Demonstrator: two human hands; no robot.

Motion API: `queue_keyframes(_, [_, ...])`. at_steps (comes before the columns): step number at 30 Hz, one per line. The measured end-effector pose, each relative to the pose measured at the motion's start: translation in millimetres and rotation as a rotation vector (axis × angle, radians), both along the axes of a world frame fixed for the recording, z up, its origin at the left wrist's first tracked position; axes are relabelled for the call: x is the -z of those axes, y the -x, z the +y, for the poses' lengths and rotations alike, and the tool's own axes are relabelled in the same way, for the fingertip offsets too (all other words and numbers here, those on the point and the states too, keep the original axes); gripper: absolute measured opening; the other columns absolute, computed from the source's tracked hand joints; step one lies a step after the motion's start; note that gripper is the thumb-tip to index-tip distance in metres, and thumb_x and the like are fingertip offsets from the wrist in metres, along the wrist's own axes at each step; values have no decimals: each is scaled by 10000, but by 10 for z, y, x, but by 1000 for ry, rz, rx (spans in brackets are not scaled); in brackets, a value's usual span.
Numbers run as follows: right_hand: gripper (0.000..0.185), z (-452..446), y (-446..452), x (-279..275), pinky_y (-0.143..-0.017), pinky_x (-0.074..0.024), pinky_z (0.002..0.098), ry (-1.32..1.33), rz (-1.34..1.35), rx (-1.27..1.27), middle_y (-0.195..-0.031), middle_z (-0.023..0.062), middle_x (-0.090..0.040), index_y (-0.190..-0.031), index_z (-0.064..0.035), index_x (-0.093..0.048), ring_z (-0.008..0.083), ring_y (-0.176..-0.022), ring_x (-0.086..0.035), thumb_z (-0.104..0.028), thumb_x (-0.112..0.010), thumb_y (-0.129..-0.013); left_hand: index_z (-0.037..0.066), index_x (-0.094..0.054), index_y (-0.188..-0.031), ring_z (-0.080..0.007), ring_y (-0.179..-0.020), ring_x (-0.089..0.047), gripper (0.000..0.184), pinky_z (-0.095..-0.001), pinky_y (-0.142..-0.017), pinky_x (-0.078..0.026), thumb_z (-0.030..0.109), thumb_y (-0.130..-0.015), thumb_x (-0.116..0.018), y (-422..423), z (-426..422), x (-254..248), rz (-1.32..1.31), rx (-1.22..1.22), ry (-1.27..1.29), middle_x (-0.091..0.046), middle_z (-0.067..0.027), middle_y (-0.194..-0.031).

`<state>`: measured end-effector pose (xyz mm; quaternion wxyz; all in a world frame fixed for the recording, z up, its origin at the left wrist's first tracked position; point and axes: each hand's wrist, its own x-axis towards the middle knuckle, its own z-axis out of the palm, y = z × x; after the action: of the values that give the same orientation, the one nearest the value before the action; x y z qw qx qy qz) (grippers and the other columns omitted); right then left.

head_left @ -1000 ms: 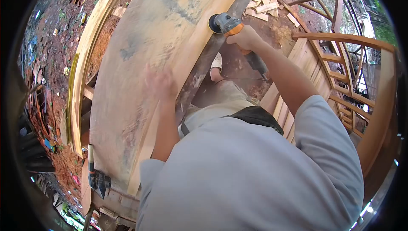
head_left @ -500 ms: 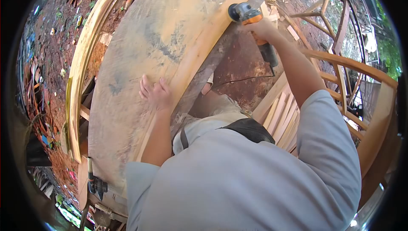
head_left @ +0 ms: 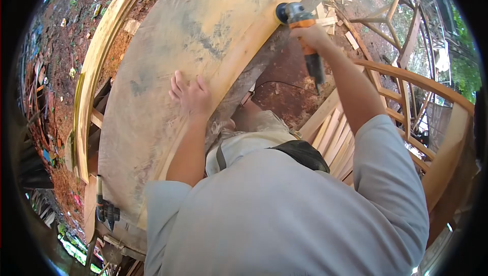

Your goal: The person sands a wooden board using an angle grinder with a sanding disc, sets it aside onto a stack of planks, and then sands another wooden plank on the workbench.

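Note:
My right hand (head_left: 311, 36) is wrapped around an orange and black angle grinder (head_left: 303, 23). The grinder's round disc meets the edge of a long, curved wooden plank (head_left: 247, 47), toward its far end. That plank lies along the near edge of a broad, dusty tabletop (head_left: 152, 68). My left hand (head_left: 193, 95) rests on the wood at the nearer part of the plank, fingers apart and holding nothing. From the grinder's back end a dark cord (head_left: 284, 84) seems to run behind my arm toward my legs.
Long curved timbers (head_left: 96, 73) stand beyond the table's left side. A dark power tool (head_left: 107, 211) sits at the lower left table edge. Stacked wood strips (head_left: 336, 141) lie right of my body. Wooden frames (head_left: 401, 78) stand at the right, with offcuts (head_left: 328, 18) on the ground.
The camera view has shifted a little. The grinder, still in my right hand, has its back end swung slightly left. Some haze shows near the plank's far end. My left hand stays on the wood.

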<state>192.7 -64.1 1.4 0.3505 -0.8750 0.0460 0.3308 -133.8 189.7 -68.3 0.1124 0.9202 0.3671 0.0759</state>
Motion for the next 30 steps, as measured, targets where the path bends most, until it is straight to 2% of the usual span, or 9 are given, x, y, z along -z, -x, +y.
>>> queue_keyframes(4, [267, 201, 860, -78, -593, -520, 336, -8, -13, -31, -806, 44, -686, -917, -51, -731, 156, -685, -643, -177, -858, -719, -3, -766, -911, -397, -1432, -392, 446, -647, -1160, -270, 372, -1027, -555, 136, 68, -4, -121, -6, 117, -480, -179, -1510])
queue_keyframes(6, [374, 284, 1246, -38, -643, -576, 375, 61, 100, -77, -809, 81, -726, -959, -26, -742, 193, -682, -693, -241, -866, -679, -9, -761, -910, -396, -1404, -429, 427, -611, -1163, -292, 354, -1023, -566, 233, 161, 97, -212, -10, 185, -516, -181, -1478])
queue_keyframes(8, [380, 419, 1736, -156, -658, -584, 380, 16, 60, -127, -823, 92, -735, -982, -40, -748, 198, -698, -706, -246, -861, -683, -25, -685, -796, -384, -1306, -519, 393, -504, -1106, -377, 265, -1036, -571, 393, 325, 229, -692, -62, 348, -590, -210, -1388])
queue_keyframes(15, [385, 785, 3026, -408, -748, -604, 394, 25, -14, -432, -914, 158, -765, -988, -61, -749, 284, -817, -758, -286, -829, -685, -22, -481, -683, -327, -1180, -576, 451, -419, -986, -429, 197, -1073, -544, 1415, 603, -223, -963, -242, 346, -634, -248, -1258])
queue_keyframes(18, [404, 1050, 3487, -399, -836, -596, 437, 81, -8, -647, -988, 187, -761, -1015, -58, -737, 348, -927, -749, -298, -799, -696, -55, -577, -786, -305, -1141, -572, 404, -398, -979, -432, 227, -1075, -547, 1663, 667, -329, -1006, -403, 417, -630, -221, -1252])
queue_keyframes(20, [415, 1267, 3717, -451, -857, -592, 448, 62, -12, -741, -1006, 194, -760, -1031, -57, -736, 364, -950, -743, -303, -791, -701, -62, -687, -1178, -195, -948, -561, 357, -337, -876, -447, 245, -1076, -536, 1646, 689, -471, -988, -482, 223, -618, -101, -1031])
queue_keyframes(25, [406, 1429, 3607, -435, -859, -595, 440, 119, 30, -815, -1008, 205, -757, -1034, -49, -738, 367, -956, -741, -299, -778, -716, -71, -682, -1172, -217, -983, -576, 398, -351, -897, -454, 284, -1077, -531, 1520, 718, -566, -1017, -498, 170, -630, -124, -1054])
queue_keyframes(28, [469, 1340, 3111, -611, -824, -604, 421, 182, -45, -715, -997, 211, -756, -1050, -35, -739, 348, -958, -745, -332, -796, -691, -84, -697, -1122, -271, -1073, -600, 397, -372, -947, -460, 273, -1069, -532, 1452, 661, -437, -1024, -450, 188, -642, -178, -1194])
queue_keyframes(30, [498, 1200, 2711, -376, -809, -606, 413, 208, -33, -667, -984, 205, -759, -1061, -26, -736, 334, -946, -750, -348, -809, -688, -85, -696, -906, -334, -1254, -547, 375, -425, -1032, -431, 235, -1047, -561, 1479, 577, -55, -841, -330, 226, -611, -214, -1303])
